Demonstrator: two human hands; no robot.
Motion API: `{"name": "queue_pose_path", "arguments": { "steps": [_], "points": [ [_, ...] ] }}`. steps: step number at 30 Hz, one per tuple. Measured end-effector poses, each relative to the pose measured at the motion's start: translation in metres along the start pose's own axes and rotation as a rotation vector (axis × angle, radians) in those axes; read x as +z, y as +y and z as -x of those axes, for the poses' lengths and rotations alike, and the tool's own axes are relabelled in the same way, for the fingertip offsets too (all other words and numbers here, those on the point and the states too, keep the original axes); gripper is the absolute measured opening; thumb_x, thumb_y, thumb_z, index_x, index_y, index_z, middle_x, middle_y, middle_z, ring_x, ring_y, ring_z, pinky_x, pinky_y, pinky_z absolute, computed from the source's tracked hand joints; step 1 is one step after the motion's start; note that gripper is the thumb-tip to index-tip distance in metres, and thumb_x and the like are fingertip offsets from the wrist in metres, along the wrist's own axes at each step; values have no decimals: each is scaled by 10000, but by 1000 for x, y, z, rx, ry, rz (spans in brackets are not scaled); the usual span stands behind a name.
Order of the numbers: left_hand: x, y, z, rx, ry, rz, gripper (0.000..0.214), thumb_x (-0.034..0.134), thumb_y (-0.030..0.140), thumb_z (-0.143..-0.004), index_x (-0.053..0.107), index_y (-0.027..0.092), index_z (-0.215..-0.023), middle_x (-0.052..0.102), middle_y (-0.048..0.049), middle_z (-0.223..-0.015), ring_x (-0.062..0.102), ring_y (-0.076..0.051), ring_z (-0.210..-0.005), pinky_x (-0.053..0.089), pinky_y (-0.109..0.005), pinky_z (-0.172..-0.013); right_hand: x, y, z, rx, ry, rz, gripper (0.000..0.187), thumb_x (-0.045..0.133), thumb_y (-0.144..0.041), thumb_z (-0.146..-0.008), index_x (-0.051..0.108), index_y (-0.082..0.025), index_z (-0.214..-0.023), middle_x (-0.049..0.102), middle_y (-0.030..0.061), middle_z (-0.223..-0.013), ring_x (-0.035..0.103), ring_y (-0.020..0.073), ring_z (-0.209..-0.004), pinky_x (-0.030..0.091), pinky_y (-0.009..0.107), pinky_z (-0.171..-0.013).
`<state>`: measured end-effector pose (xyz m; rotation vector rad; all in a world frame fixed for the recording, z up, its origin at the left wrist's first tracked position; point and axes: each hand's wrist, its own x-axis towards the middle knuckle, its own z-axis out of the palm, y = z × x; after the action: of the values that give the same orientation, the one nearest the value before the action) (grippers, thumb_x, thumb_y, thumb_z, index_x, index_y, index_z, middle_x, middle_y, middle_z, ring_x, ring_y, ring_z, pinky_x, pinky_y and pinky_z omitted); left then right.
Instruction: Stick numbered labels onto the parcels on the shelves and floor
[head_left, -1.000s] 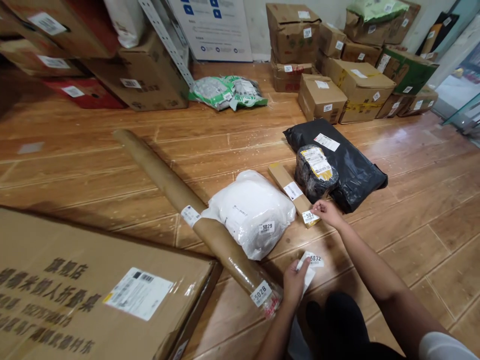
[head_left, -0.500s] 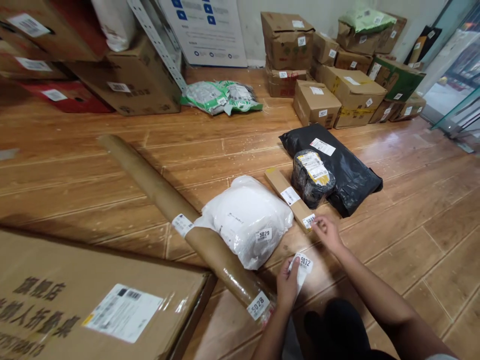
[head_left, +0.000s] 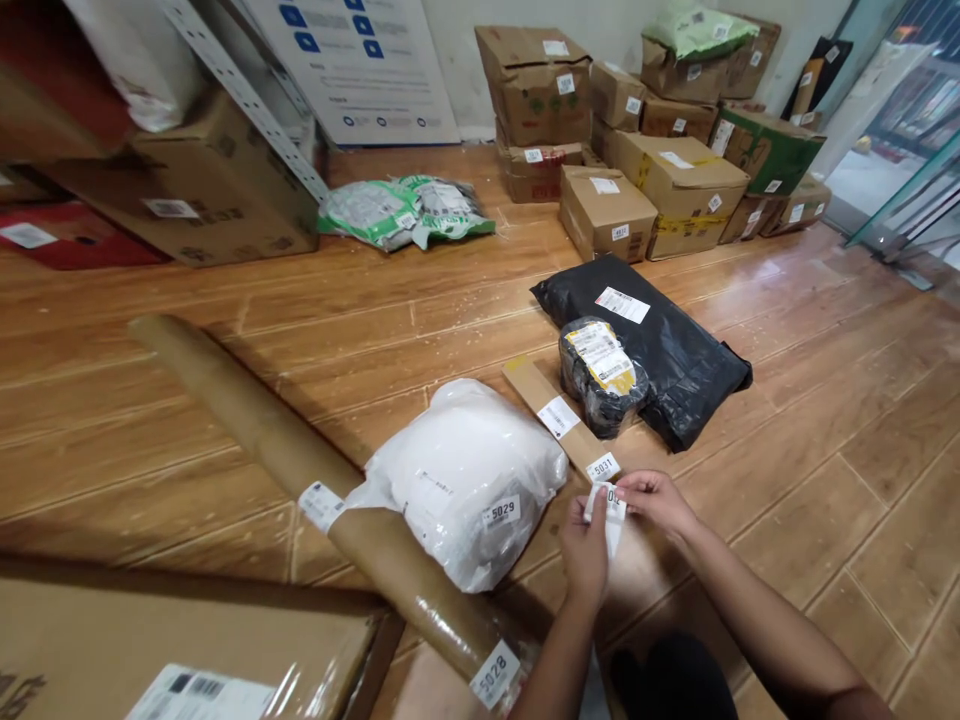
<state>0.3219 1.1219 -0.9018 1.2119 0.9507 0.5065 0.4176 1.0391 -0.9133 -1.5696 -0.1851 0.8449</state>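
Observation:
My left hand (head_left: 586, 552) is closed on a strip of white number labels (head_left: 615, 535), its thumb lying over the front. At the strip's right edge, my right hand (head_left: 664, 502) pinches the top label, whose number is partly covered by fingers. Just beyond them lies a narrow flat cardboard box (head_left: 534, 388) with a 5031 label (head_left: 603, 467) on its near end. Beside it sits a black wrapped bundle (head_left: 602, 375) bearing a yellow and white shipping label. A large black plastic mailer (head_left: 675, 365) lies against that bundle. To the left rests a white plastic parcel (head_left: 457, 460) labelled 5029.
A long brown tube (head_left: 247, 420) labelled 5028 crosses the wooden floor. A big flat carton (head_left: 187, 610) fills the lower left. Green-and-grey bags (head_left: 405, 210) lie by a metal rack (head_left: 247, 100); stacked cartons (head_left: 536, 85) line the wall near a glass door (head_left: 915, 190).
My right hand has left the 5031 label on the narrow box and come back to the label strip, now pinching its edge. The view has shifted slightly right and up.

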Motion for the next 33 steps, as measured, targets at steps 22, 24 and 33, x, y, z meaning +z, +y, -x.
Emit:
{"name": "queue_pose_path", "arguments": {
  "steps": [22, 24, 33],
  "points": [
    [-4, 15, -10, 30, -6, -16, 555, 653, 703, -661, 712, 158, -740, 670, -42, -666, 583, -201, -615, 456, -264, -546, -25, -124, -54, -650, 219, 741, 164, 649, -327, -858, 710, -217, -964, 672, 84, -984, 603, 227, -920, 486, 344, -815],
    [4, 23, -14, 81, -29, -6, 533, 656, 686, -671, 709, 159, -733, 670, -44, -669, 586, -204, -626, 465, -268, -562, -22, -110, -33, -575, 63, 530, 268, 656, -408, -845, 710, -228, -1036, 697, 65, -962, 625, 200, -833, 501, 310, -719],
    [33, 31, -9, 55, -263, -30, 466, 635, 629, -731, 716, 171, -752, 676, -46, -706, 603, -200, -685, 485, -275, -636, -33, -60, 10, -216, 72, 147, 337, 792, -522, -660, 728, -209, -766, 673, 20, -690, 581, 161, -611, 457, 273, -558]
  ]
}}
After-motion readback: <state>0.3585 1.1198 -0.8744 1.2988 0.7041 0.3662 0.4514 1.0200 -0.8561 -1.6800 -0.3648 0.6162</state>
